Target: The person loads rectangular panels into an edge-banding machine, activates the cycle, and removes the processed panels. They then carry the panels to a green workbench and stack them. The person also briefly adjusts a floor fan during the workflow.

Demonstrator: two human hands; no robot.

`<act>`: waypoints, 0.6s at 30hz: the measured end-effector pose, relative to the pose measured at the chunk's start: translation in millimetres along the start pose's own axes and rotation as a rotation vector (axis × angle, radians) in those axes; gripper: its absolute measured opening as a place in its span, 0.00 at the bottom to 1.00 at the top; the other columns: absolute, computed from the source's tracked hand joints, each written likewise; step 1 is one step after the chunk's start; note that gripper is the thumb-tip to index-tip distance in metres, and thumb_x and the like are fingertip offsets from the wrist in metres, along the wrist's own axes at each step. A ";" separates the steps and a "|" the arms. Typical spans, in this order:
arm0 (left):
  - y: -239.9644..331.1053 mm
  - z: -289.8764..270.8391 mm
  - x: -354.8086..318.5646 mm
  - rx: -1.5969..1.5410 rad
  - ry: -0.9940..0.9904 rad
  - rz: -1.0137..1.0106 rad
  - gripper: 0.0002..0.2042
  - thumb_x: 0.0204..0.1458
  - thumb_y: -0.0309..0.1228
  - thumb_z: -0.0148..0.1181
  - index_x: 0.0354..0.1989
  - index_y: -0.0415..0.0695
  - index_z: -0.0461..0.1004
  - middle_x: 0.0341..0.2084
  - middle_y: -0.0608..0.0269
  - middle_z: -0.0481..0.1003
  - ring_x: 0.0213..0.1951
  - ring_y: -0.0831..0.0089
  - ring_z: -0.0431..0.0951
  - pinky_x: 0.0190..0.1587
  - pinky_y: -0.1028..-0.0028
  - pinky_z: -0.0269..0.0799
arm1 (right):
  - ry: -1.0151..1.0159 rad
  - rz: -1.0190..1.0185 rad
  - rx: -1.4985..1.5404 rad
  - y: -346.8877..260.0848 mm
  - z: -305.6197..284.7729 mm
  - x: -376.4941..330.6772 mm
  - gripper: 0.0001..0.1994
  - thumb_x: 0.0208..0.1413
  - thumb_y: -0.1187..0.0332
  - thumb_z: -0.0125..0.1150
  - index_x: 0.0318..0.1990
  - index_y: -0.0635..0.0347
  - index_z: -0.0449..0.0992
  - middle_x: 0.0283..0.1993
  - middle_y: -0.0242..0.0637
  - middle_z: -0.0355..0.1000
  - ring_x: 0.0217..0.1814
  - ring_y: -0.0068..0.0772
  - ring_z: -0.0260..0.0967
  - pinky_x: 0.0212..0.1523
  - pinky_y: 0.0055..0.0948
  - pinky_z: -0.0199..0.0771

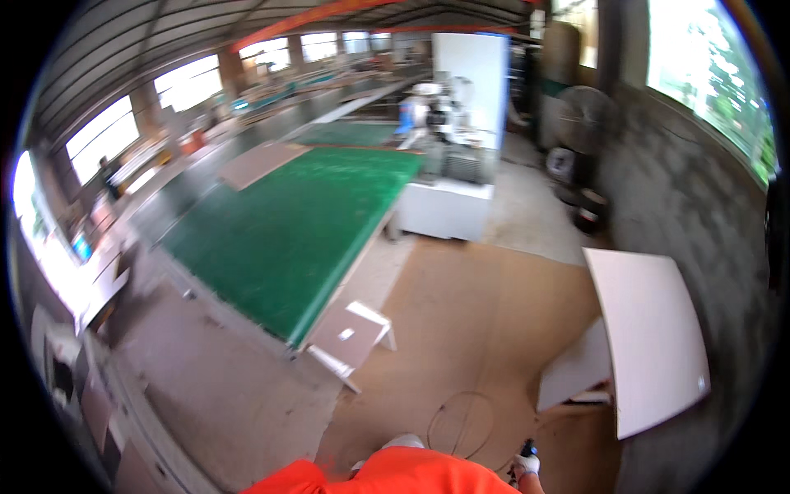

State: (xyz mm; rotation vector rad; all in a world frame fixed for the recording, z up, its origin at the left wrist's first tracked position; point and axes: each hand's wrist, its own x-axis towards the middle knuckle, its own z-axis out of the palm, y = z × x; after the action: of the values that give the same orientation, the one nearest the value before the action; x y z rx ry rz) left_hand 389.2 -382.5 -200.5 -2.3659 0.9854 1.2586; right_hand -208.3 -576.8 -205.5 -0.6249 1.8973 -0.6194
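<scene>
At the lower edge, to the right of my orange clothing, my right hand shows in a white glove. Its fingers are wrapped round a small dark handheld tool with a bit of blue on it; blur hides its exact kind. A thin hose or cable lies in a loop on the brown floor sheet beside it. No part of my left hand can be seen. Right of my hand, a pale board rests raised off the floor, with another greyish panel standing under it.
A long table with a green belt surface runs ahead on the left, carrying a brown board. At its near corner stands a low white-framed stand. A machine on a white base, a fan and a grey wall are farther right.
</scene>
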 end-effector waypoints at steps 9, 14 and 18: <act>137.0 -71.0 89.4 0.219 0.037 0.265 0.30 0.57 0.55 0.52 0.53 0.42 0.82 0.56 0.42 0.78 0.61 0.46 0.76 0.62 0.55 0.72 | -0.021 0.008 -0.624 91.8 5.7 -38.5 0.28 0.44 0.46 0.72 0.45 0.60 0.84 0.42 0.46 0.83 0.46 0.44 0.82 0.49 0.41 0.79; 233.8 -116.2 138.0 -0.249 -0.053 0.354 0.22 0.58 0.46 0.57 0.47 0.38 0.83 0.42 0.46 0.83 0.42 0.50 0.83 0.47 0.57 0.78 | 0.024 0.464 -0.515 118.1 8.9 -101.5 0.25 0.45 0.50 0.75 0.45 0.60 0.84 0.43 0.41 0.82 0.47 0.40 0.80 0.49 0.39 0.76; 316.7 -138.1 126.4 -0.483 -0.300 0.466 0.16 0.60 0.38 0.63 0.45 0.37 0.81 0.31 0.57 0.81 0.27 0.69 0.80 0.33 0.65 0.78 | 0.252 0.516 -0.079 186.2 31.5 -91.3 0.18 0.46 0.58 0.75 0.38 0.65 0.83 0.38 0.38 0.81 0.41 0.34 0.78 0.44 0.38 0.76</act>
State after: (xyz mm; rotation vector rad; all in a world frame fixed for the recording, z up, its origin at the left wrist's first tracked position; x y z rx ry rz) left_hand 306.5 -741.0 -203.2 -2.2224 1.2907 2.1673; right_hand -173.8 -383.9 -280.5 -0.0890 2.2130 -0.2976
